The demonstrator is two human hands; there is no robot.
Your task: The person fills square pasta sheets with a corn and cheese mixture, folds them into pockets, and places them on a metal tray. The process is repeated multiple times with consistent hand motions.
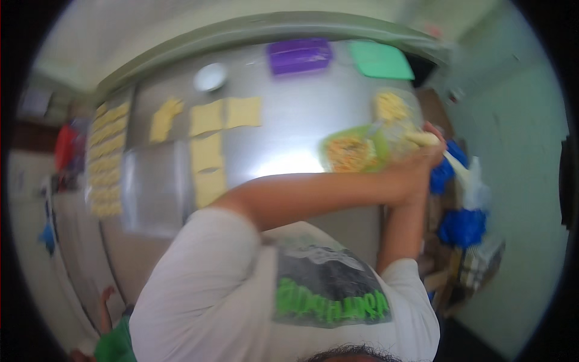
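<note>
Currently, a pale yellow elongated piece [421,138] lies against the fingers of the overlapping left hand [413,161] and right hand [435,154], at the right edge of the surface [295,105]. Fingers are wrapped around this piece; overlap and blur mean that I cannot tell which hand grips it. The long axis runs roughly left to right, crosswise to the right edge; the exposed end points left, inward over the surface. A lime-green container [379,145] with shredded orange food [347,154] stands just left of the hands. A mint-green tray [381,60] sits near the far right corner.
</note>
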